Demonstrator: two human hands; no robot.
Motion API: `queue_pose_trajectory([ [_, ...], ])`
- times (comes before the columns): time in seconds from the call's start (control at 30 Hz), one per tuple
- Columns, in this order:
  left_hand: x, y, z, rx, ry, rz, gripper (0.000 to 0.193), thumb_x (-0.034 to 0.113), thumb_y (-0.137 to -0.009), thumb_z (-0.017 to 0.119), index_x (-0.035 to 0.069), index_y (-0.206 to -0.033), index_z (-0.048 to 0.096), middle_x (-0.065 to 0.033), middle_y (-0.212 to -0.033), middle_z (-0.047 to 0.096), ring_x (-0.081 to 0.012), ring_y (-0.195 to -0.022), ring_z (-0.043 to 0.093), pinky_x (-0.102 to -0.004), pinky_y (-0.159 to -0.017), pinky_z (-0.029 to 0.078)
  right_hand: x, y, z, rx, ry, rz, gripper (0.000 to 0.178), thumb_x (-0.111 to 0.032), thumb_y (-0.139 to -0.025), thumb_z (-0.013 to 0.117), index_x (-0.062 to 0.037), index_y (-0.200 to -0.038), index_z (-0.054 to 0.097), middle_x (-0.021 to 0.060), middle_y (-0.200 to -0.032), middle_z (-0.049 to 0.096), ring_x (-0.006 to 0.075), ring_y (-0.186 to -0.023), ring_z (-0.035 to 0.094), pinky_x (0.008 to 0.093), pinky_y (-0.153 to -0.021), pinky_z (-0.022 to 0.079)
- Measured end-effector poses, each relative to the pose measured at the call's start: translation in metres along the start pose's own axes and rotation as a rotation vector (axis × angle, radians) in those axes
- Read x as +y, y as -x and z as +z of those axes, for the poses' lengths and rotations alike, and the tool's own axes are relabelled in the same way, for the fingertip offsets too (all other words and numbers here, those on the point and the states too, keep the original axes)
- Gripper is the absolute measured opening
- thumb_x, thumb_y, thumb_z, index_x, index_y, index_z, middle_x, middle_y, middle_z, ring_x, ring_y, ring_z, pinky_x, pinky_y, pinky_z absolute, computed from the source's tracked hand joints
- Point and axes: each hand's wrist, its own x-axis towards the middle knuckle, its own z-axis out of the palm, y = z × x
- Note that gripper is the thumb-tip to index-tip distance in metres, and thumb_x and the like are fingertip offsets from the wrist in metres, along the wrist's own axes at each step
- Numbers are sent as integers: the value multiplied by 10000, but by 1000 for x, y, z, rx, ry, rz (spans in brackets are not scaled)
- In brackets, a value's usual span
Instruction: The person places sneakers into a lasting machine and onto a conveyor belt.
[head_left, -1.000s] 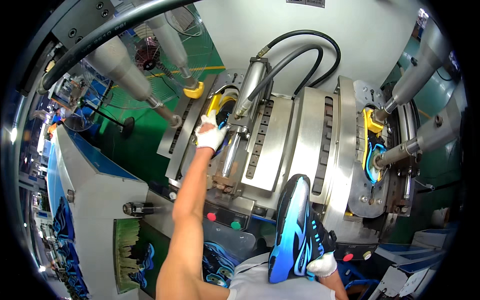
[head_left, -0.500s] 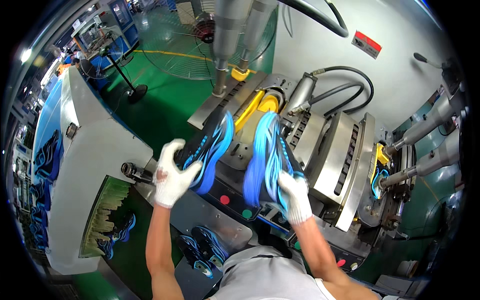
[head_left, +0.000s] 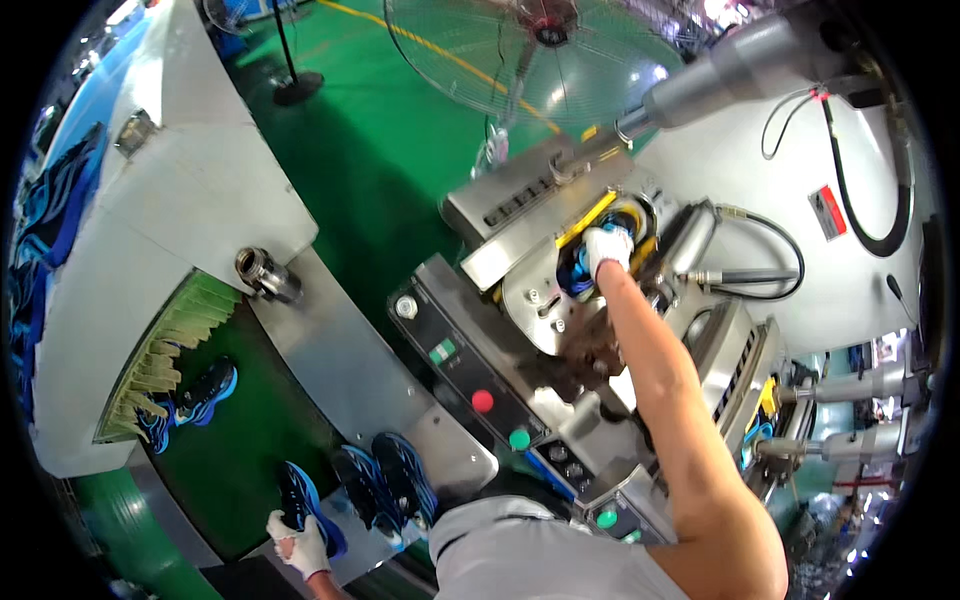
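Both of my hands wear white gloves. At the lower left, my left hand [head_left: 300, 545] is closed around one end of a black and blue sports shoe [head_left: 298, 497], low over the edge of the green conveyor belt. My right arm reaches far forward. My right hand [head_left: 607, 248] grips another black and blue shoe [head_left: 574, 272], which sits in the yellow-edged opening of a metal pressing machine [head_left: 530, 300]; glove and machine parts cover much of it. Beside my left hand, a pair of matching shoes [head_left: 405, 478] stands on the metal ledge.
Grey cylinders [head_left: 740, 65] angle over the machine. Its front panel carries a red button [head_left: 482, 401] and a green button [head_left: 519, 439]. At left, a white tunnel housing [head_left: 150, 230] has a strip curtain [head_left: 160, 365], with shoes [head_left: 205, 392] beside it. A large fan [head_left: 545, 60] stands beyond.
Both hands held shoes above the machine's front. My left hand has moved down-left to the belt with a shoe; my right has carried one forward into the machine. The view has shifted leftward.
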Motion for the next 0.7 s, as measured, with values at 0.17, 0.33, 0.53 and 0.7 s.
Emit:
queue_pose_trajectory([
  [0.17,-32,63,100,207,286,-241,688,70,-747,787,63,-1384,526,-171,-1232,589,-360,-1148,619,-450,-1034,479,-25,-29,20,130,-195,-27,377,-303,-795,727,-2,-1020,757,208,-1088,748,340,-1017,712,426,-895,539],
  [0.33,-4,50,94,176,438,-172,870,131,-695,863,27,-1463,468,-225,-1297,612,-365,-1191,633,-443,-1064,468,38,-52,-2,-103,-889,17,393,-173,-823,775,1,-1161,676,79,-995,695,197,-881,657,405,-737,567],
  [0.53,-61,67,101,-73,382,-363,715,462,-694,849,108,-1263,601,-162,-1130,733,-394,-1047,703,-481,-953,526,-8,159,-54,158,-795,-546,615,-215,-952,659,19,-1478,442,192,-1274,625,278,-967,662,418,-902,545],
  [0.7,-69,59,97,-221,384,-223,617,491,-752,787,103,-1208,634,-168,-1028,756,-369,-928,730,-464,-802,571,49,359,60,212,153,-865,900,-344,-917,643,29,-1618,217,296,-1662,224,408,-1571,173,491,-1281,171],
])
